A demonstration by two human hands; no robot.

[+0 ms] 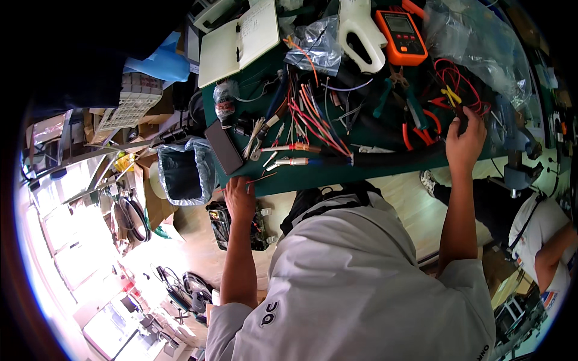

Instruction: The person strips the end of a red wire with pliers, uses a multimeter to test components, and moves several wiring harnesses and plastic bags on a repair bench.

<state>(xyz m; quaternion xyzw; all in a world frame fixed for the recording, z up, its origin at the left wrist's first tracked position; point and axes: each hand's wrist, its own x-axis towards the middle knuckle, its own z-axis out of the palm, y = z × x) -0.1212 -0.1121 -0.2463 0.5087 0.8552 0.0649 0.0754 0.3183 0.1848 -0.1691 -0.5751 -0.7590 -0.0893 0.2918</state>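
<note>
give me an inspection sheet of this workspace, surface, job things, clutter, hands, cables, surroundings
Surface: green table, crowded
Job's things: thick black cable lying along the near edge; coloured wires fanned out beyond it
Clutter: open notebook, phone, plastic bag, orange meter
Hands: left hand at the near edge, by a thin red wire; right hand beside a yellow item; grip unclear for both
Cables: red leads looped loosely beyond the right hand
Surroundings: lined bin left of the table; another person at right

Pale floor (409,216), glaring white windows (66,225) at far left, green-topped table (307,179)
</note>
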